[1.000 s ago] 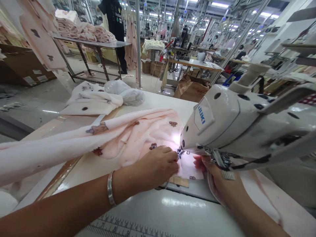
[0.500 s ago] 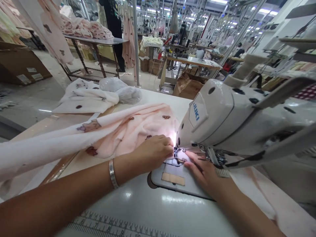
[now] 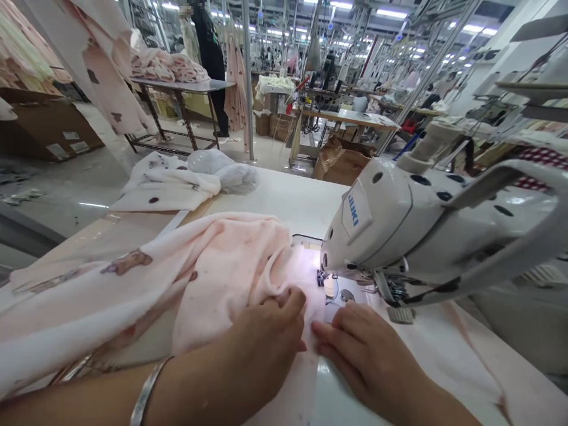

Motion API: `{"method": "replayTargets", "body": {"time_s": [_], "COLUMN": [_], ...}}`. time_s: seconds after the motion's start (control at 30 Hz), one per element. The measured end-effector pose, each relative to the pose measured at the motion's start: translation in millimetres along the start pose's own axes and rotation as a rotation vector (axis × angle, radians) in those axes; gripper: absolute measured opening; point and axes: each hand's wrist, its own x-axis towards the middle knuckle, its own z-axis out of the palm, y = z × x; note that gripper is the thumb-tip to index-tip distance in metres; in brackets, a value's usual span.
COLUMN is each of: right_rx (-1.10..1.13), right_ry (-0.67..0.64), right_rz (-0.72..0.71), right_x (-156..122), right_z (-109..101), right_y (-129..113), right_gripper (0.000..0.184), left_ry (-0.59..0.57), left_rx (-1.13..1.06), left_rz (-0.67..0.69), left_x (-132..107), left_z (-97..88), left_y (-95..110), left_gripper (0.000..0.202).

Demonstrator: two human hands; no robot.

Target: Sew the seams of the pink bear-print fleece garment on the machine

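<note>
At bottom centre I have my left hand (image 3: 266, 340) pinching a fold of the pink printed fabric (image 3: 213, 266), which spreads from there toward the left edge. My right hand (image 3: 359, 349) lies flat and released on the fabric's edge, just below the white sewing machine (image 3: 399, 225) at centre right

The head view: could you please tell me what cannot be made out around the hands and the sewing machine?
- Needle: hidden under the sewing machine head and washed out by its lamp glare.
- Fabric edge being fed: covered by the left hand and right hand.
- Pink fabric: cut off at the left edge.
- Prints: blurred.
</note>
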Motion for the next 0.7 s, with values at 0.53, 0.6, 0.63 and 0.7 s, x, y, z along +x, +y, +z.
{"method": "replayTargets", "body": {"time_s": [0.53,0.6,0.63,0.7], "right_rx": [-0.169,-0.186,-0.191,-0.172], "right_ry": [0.055,0.030,0.028,0.050], "right_rz": [0.108,0.079,0.059,0.024], "right_x": [2.0,-0.1,-0.9,-1.8], "right_z": [16.0,16.3,16.1,14.2], "right_y": [13.8,16.1,17.2,18.3], "right_gripper": [0.026,0.026,0.026,0.026], "left_ry": [0.362,0.374,0.387,0.457], "left_rx": [0.003,0.002,0.007,0.052], "left_rz": [-0.099,-0.113,-0.152,-0.337], "left_x": [45.5,43.7,38.4,15.2], "left_z": [-11.9,-21.2,-30.9,-58.6], "left_y": [-61.0,-85.8,-99.8,-123.2], "left_gripper": [0.030,0.030,0.022,0.017]}}
